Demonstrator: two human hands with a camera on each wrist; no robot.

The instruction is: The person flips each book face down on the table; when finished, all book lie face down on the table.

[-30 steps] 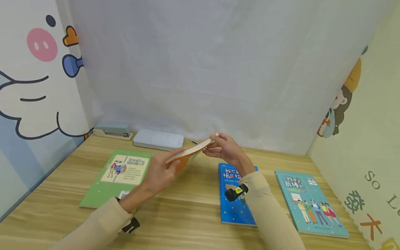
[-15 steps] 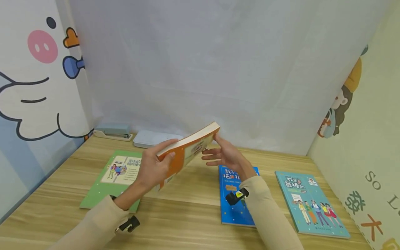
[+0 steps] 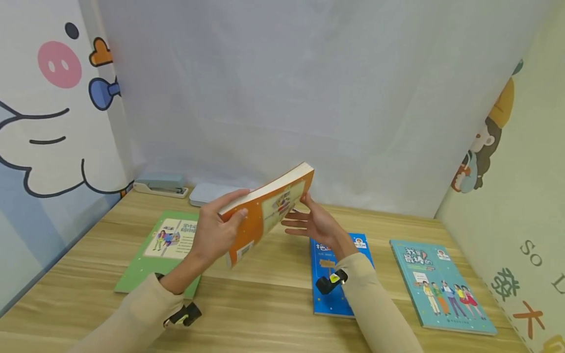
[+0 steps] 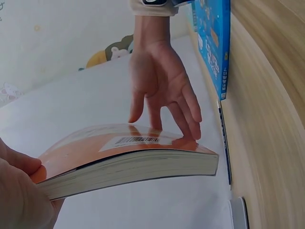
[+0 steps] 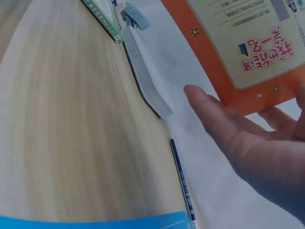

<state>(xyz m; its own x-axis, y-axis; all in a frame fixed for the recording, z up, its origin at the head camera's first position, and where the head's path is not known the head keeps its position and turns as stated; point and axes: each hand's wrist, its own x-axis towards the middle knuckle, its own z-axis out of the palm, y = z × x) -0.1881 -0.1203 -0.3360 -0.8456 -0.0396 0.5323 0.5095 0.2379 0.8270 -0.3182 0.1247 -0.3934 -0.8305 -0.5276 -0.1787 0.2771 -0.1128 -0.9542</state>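
Note:
My left hand [image 3: 215, 231] grips an orange paperback book [image 3: 252, 223] by one end, thumb on the cover and fingers behind. The book is held tilted above the table, its cream page edge facing up and a barcode showing low on its cover. At its far right end is my right hand [image 3: 324, 226], fingers spread and fairly straight. In the left wrist view, the fingertips of the right hand [image 4: 159, 76] come right up to the orange cover. The right wrist view shows the right hand [image 5: 267, 157] beside the book's corner, palm partly turned up.
A green book [image 3: 141, 274] lies left, a blue book [image 3: 328, 299] under the right forearm, a teal book [image 3: 441, 289] far right. Along the back stand a stapler [image 3: 161, 185] and a pale flat case [image 3: 207, 194]. A dark blue pencil [image 5: 182, 179] lies near the wall.
The book has tipped up, so its orange cover now faces the head camera more. My right hand has gone from pinching its far end to spread fingers beside it.

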